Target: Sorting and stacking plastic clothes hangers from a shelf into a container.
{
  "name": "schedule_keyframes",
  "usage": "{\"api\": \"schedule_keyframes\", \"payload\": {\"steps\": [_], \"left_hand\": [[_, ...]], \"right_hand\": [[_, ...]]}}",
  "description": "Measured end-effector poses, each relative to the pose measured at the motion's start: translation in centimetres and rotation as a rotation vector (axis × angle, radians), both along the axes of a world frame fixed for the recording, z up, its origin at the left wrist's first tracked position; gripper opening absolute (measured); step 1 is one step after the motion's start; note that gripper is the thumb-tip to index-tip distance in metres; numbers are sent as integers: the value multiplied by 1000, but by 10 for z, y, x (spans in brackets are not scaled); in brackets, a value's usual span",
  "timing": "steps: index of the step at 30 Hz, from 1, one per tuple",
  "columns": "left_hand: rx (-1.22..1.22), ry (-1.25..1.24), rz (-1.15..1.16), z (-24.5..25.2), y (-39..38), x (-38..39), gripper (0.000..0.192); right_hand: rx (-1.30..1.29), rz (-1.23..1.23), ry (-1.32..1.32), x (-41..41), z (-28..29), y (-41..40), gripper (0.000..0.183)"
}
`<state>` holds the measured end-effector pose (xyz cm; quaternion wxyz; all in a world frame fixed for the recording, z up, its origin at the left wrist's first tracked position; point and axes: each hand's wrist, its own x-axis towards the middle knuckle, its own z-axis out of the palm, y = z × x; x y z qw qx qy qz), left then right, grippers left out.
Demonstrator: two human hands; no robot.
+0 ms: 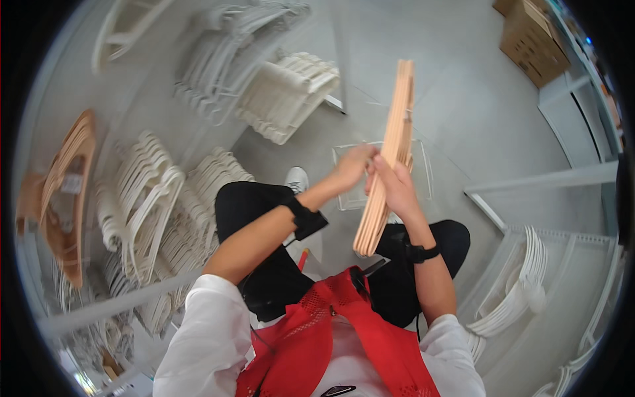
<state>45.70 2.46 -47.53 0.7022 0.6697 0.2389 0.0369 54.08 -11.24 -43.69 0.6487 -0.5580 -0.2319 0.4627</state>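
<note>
A bundle of light wooden hangers (394,129), stacked flat against each other, stands slantwise before me. My right hand (399,191) grips the bundle near its middle, thumb along its face. Close to the bundle's left side is my left hand (354,164), blurred, its fingertips by the fingers of my right hand; whether it holds a hook or anything else I cannot tell. Behind and below the hands, a white wire frame (424,168) rests on the grey floor.
White hangers (149,198) hang in rows at the left, beside wooden hangers (74,198). More white hangers (287,94) are at the upper left. Curved white hangers (516,293) hang at the right on a rack with a metal rail (550,178). A cardboard box (533,44) is at the upper right.
</note>
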Motion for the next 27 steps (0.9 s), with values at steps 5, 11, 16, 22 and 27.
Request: {"api": "schedule_keyframes", "payload": {"steps": [5, 11, 16, 22, 27], "left_hand": [[-139, -326, -9, 38, 14, 15, 34], [-124, -248, 136, 24, 13, -4, 24], [-109, -383, 156, 23, 8, -8, 20], [147, -304, 38, 33, 11, -26, 21], [346, -343, -87, 31, 6, -25, 24]], "right_hand": [[31, 28, 142, 0, -2, 9, 36], [66, 69, 110, -20, -6, 26, 35], [161, 55, -5, -25, -14, 35, 28], [111, 88, -145, -24, -36, 24, 28], [192, 61, -94, -18, -52, 17, 36]]}}
